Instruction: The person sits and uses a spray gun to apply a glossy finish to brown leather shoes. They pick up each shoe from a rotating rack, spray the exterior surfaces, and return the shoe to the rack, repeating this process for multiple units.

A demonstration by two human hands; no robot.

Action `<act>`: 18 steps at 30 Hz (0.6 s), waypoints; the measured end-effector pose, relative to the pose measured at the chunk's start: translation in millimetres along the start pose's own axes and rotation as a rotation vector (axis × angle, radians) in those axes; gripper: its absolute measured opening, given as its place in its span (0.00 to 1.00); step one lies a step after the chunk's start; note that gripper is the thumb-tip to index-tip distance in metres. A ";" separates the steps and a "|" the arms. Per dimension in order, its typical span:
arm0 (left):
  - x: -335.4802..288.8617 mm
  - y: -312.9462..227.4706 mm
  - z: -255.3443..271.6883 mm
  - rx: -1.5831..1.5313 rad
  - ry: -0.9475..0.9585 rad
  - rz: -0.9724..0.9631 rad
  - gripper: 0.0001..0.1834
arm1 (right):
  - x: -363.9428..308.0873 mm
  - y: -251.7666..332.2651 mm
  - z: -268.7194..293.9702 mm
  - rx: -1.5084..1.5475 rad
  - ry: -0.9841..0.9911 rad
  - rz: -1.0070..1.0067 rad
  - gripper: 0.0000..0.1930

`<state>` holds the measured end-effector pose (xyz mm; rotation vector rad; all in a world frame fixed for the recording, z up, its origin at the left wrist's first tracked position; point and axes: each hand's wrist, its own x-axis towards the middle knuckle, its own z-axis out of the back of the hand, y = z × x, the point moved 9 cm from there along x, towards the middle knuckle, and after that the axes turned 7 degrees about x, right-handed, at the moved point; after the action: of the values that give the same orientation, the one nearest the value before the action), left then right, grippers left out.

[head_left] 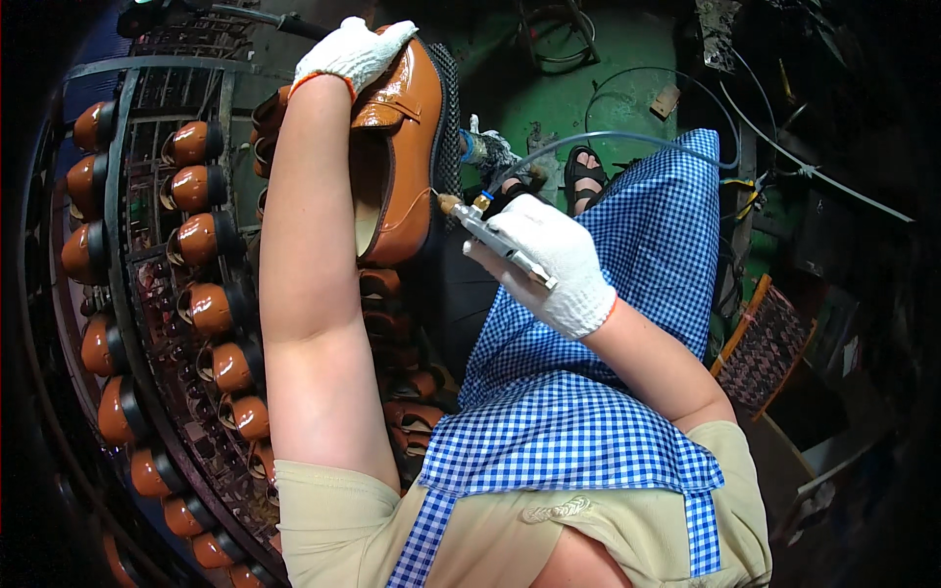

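My left hand (pixel 351 54), in a white knit glove with an orange cuff, is closed over the toe end of a glossy brown loafer (pixel 404 201). The loafer is tipped, its opening facing left and its black textured sole (pixel 447 127) to the right. In my right hand (pixel 554 260), also gloved in white, is a slim metal nozzle gun (pixel 500 243) with a brass tip and a blue hose fitting. Its tip is close to the loafer's heel side. A thin curved strand shows between them; whether the tip touches the leather, I cannot tell.
At the left, a metal rack (pixel 123 196) holds rows of brown shoes (pixel 199 238). A translucent hose (pixel 627 135) arches from the gun over my blue checked apron (pixel 652 216). Beyond are a green floor (pixel 549 103), a stool (pixel 557 39) and, at right, a woven chair piece (pixel 767 351).
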<state>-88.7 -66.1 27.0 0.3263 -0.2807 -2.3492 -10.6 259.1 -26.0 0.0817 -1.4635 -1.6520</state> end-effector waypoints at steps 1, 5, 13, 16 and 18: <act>-2.3 6.1 0.4 0.005 -0.017 0.011 0.56 | 1.4 2.3 4.4 -0.009 -0.001 0.012 0.13; -42.2 6.3 24.2 -0.541 -0.054 -0.054 0.39 | 22.1 -18.1 54.0 0.022 -0.082 -0.006 0.14; -241.5 33.1 13.1 -0.805 -0.137 -0.483 0.11 | 4.7 -115.9 25.7 0.344 0.040 -0.328 0.11; -260.5 23.5 -18.7 -0.604 -0.304 -0.526 0.11 | 7.7 -131.9 -0.3 0.388 0.046 -0.501 0.11; -268.0 28.8 -34.3 -0.595 -0.430 -0.491 0.14 | 8.5 -135.3 -15.3 0.379 0.090 -0.712 0.17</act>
<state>127.5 97.7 43.8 -0.4520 0.3438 -2.8262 -82.8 227.8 -137.5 0.9703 -1.7760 -1.8405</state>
